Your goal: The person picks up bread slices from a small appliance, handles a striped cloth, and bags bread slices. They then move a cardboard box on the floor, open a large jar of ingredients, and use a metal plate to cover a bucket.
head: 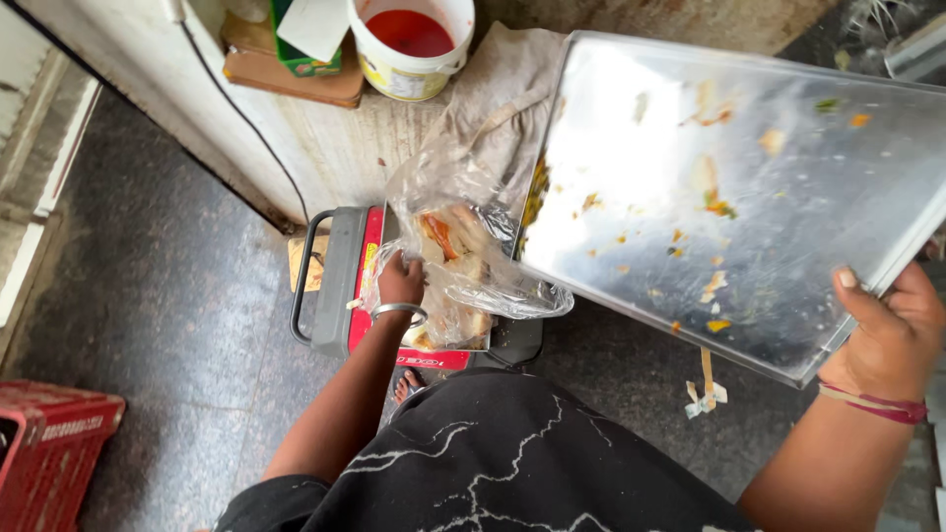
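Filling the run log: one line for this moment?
left hand: holds plastic bag open | right hand: tilts steel tray | scraps on tray

From my feed the dark polished stone floor (168, 296) carries most of it: a red plastic crate (49, 443) sits at the lower left, a grey and red scale-like device with a black handle (345, 281) stands at the foot of the counter, and scraps of paper (705, 389) lie loose nearer the right. I also see a pale, worn counter (335, 138) bearing a white bucket of red liquid (409, 39), a flat brown cardboard box (291, 71) with a green carton (301, 54) on it, and a crumpled beige cloth (503, 99).
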